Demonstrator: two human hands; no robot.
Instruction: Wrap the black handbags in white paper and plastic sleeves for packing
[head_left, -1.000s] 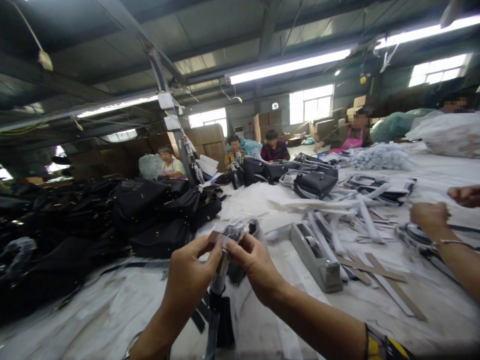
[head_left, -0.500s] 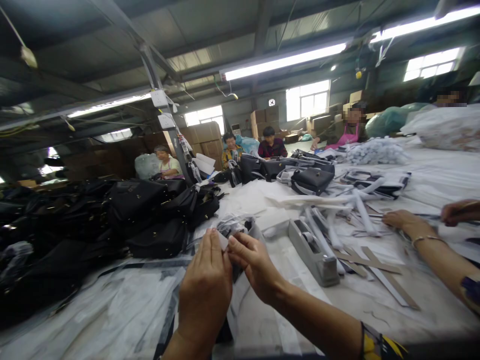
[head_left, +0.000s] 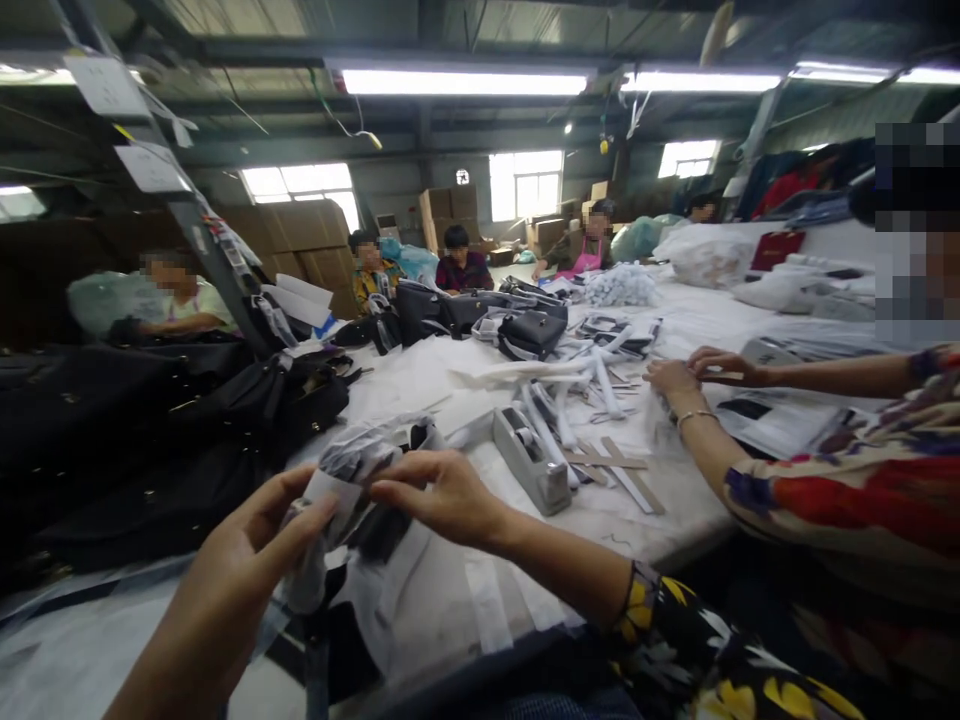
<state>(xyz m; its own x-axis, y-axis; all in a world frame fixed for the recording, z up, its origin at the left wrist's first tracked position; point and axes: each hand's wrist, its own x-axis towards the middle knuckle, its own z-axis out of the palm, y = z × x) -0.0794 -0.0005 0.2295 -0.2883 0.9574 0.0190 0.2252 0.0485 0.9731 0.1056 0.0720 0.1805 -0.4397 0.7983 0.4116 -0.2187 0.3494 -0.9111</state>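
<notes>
My left hand is closed round a bundle of dark straps wrapped in clear and white film. A small white piece of paper or tape lies across the bundle by the left thumb. My right hand comes in from the right, its thumb and forefinger pinched at the bundle's right edge. What exactly lies between those fingertips is hard to see. Loose white wrapping and black straps hang below the bundle, close to the table edge.
A grey tape dispenser stands right of my hands, beside cardboard strips. Black bags are heaped at left, more farther back. At right, a co-worker's hands handle white wrapping. Other people sit across the table.
The view has swung right, bringing the co-worker at right more into sight. My hands have moved apart, the left now gripping the bundle's side, with the white piece exposed.
</notes>
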